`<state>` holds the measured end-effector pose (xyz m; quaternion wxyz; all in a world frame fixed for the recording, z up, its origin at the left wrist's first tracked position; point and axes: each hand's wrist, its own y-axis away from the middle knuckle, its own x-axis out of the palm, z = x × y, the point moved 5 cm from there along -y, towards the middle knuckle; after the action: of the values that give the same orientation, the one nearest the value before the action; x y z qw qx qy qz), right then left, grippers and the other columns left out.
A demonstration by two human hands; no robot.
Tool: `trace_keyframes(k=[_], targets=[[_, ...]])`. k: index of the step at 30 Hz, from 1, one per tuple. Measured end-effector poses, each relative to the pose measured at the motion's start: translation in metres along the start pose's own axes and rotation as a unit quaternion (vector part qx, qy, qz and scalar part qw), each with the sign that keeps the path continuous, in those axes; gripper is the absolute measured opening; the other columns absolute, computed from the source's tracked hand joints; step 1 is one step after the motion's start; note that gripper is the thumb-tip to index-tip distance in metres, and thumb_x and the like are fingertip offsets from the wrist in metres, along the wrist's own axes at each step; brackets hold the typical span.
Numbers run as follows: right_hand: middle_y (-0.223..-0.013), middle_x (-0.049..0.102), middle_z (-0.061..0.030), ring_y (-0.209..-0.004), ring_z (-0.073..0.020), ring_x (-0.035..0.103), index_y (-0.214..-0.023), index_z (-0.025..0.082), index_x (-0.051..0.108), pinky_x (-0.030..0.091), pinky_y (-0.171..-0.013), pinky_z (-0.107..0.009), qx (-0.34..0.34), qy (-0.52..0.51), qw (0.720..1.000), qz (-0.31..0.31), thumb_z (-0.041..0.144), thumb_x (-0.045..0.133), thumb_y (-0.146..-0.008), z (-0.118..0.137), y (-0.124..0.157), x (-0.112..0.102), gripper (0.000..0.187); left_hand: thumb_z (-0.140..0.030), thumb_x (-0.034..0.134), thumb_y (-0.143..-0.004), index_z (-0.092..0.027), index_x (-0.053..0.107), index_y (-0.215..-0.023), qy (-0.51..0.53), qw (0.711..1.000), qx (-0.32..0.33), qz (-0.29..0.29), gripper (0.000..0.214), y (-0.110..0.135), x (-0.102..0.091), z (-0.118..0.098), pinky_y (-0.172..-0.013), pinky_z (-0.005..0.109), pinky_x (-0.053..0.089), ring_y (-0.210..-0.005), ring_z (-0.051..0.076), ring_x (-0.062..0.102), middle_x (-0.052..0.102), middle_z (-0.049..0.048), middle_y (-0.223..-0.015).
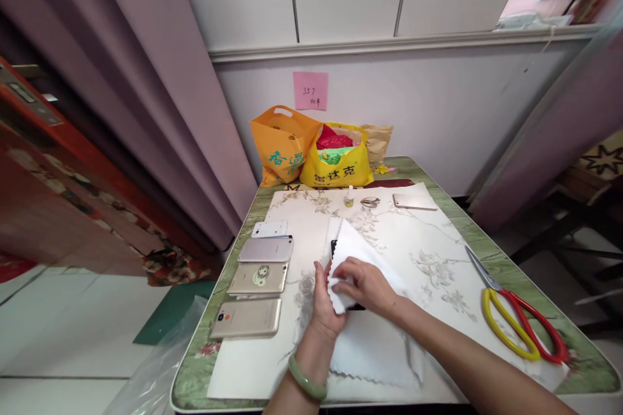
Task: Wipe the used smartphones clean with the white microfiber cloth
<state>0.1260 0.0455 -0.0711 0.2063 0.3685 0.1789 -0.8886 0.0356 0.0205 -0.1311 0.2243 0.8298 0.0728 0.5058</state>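
My left hand (325, 301) is closed around the edge of a flat black phone (359, 307), mostly hidden under a white cloth (353, 248) with zigzag edges. My right hand (363, 285) grips the cloth with bent fingers, pressing it over the phone. A larger piece of white zigzag-edged cloth (372, 353) lies spread beneath both hands. Left of them, several phones lie in a column, among them a white phone (270, 229), a silver phone (265, 249), a gold phone with a ring holder (257, 279) and a plain gold phone (247, 319).
Big scissors (516, 318) with yellow and red handles lie at the right. Toward the back are a small bottle (349, 197), a dark wiry item (370, 202) and another phone (415, 201). An orange bag (282, 142) and a yellow bag (338, 168) stand against the wall.
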Motion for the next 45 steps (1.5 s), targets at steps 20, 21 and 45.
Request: trace_keyframes(k=[20, 21, 45], targets=[[-0.080, 0.066, 0.0002, -0.070, -0.0144, 0.060, -0.087, 0.025, 0.067, 0.039, -0.064, -0.025, -0.041, 0.040, 0.998, -0.016, 0.044, 0.060, -0.090, -0.014, 0.019, -0.013, 0.021, -0.045, 0.065, -0.086, -0.015, 0.067, -0.115, -0.014, 1.000, -0.010, 0.001, 0.042, -0.005, 0.006, 0.005, -0.081, 0.034, 0.055, -0.083, 0.022, 0.070, 0.075, 0.0087, -0.098], [-0.080, 0.067, 0.0009, -0.069, -0.0140, 0.060, -0.085, 0.025, 0.068, 0.038, -0.064, -0.024, -0.033, 0.027, 0.999, -0.015, 0.045, 0.062, -0.088, -0.013, 0.013, -0.013, 0.020, -0.047, 0.064, -0.086, -0.014, 0.068, -0.114, -0.017, 1.000, -0.005, 0.002, 0.043, -0.005, 0.007, 0.005, -0.080, 0.034, 0.055, -0.082, 0.021, 0.070, 0.075, 0.0088, -0.095], [-0.094, 0.068, -0.0076, -0.085, -0.0201, 0.064, -0.092, 0.020, 0.066, 0.045, -0.074, -0.028, 0.084, 0.213, 0.969, -0.091, 0.022, 0.053, -0.094, -0.021, -0.009, -0.004, 0.014, -0.030, 0.047, -0.096, -0.022, 0.074, -0.103, 0.004, 0.996, 0.037, -0.087, 0.029, 0.003, 0.004, -0.021, -0.086, 0.032, 0.057, -0.084, 0.018, 0.073, 0.078, 0.0035, -0.092]])
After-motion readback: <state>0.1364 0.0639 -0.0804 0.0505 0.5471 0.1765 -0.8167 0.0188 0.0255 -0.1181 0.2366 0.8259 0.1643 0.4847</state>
